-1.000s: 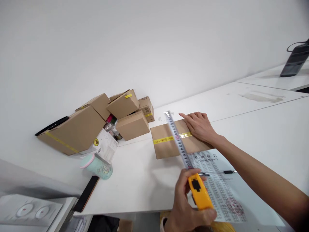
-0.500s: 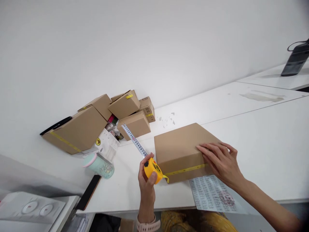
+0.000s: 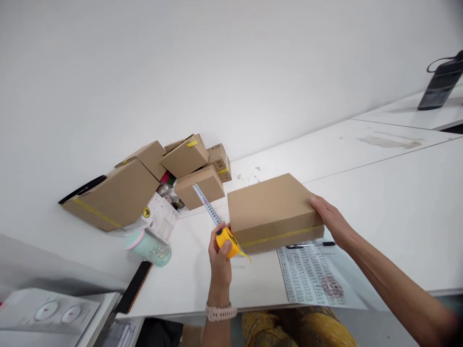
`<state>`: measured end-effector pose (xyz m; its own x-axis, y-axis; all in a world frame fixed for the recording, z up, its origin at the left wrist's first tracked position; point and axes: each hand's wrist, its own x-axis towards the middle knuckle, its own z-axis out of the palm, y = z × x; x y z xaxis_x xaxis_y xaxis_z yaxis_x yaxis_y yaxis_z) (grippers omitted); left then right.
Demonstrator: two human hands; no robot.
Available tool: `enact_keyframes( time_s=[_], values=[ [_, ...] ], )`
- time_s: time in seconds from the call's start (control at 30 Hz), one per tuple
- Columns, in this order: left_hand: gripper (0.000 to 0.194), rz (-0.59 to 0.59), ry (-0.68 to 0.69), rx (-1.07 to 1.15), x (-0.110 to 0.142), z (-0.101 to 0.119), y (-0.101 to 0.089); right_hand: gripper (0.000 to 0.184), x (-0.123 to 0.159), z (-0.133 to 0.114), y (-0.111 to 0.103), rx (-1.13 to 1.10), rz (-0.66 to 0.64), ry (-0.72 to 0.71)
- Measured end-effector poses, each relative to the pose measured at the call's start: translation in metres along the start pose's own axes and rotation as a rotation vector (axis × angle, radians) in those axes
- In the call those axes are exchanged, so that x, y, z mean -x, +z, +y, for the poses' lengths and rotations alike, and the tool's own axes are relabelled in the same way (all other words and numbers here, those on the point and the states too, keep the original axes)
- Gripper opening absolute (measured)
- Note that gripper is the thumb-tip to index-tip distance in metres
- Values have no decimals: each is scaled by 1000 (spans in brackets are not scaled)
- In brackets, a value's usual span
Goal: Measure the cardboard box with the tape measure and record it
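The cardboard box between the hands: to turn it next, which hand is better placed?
Probably right: the right hand touches the cardboard box at its right end, while the left hand holds the yellow tape measure, blade out.

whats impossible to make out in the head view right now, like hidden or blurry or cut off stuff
All in the head view:
- underside of the taped box: hidden by the box itself
- some fingers of the right hand: behind the box's end
- fine marks on the tape measure: too small
- text on the printed sheet: too small, top covered by the box
- dark bottle: cut off by the right edge
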<state>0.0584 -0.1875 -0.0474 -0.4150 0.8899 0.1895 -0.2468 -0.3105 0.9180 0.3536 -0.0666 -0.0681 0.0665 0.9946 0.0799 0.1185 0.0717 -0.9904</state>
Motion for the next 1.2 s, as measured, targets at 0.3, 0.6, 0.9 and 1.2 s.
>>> enact_keyframes(
  time_s=[0.3,0.6,0.9,1.2],
  values=[
    [66,-12,57,-71,-56,-8,6,63,-39,-5,28,-82,20,-79],
    [71,-3,47,-197,-49,-10,-6,65,-26,14,39,-9,-16,26],
    [66,-716,-240,-204,-35,52,49,60,-21,-2,31,-20,63,-10],
    [94,-1121,-580,-307,13,33,46,43,-1,-44,-20,-417,161,-88]
  ],
)
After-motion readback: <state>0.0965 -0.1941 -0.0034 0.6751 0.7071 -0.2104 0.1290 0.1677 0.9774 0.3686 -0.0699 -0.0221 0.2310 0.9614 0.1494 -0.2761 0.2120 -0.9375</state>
